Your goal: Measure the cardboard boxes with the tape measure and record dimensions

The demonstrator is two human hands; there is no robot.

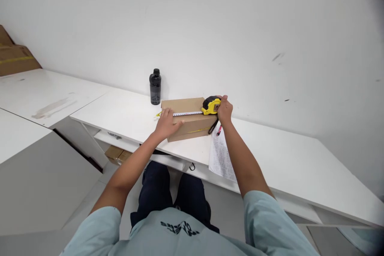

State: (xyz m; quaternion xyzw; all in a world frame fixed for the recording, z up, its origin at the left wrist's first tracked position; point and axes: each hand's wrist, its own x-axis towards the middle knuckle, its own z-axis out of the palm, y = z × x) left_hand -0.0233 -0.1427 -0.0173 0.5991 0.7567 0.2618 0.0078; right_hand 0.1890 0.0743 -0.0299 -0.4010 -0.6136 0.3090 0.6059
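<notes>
A brown cardboard box (192,126) lies on the white desk (285,160) in front of me. My right hand (225,110) is closed round a yellow and black tape measure (210,105) at the box's right end. Its white blade (187,114) runs left along the box's top. My left hand (167,123) rests on the box's left end, fingers pressing the blade's tip down near the corner.
A dark water bottle (155,87) stands behind the box by the wall. A printed sheet of paper (221,156) and a red pen (219,130) lie right of the box. More cardboard boxes (15,58) sit at the far left, and another (115,153) under the desk.
</notes>
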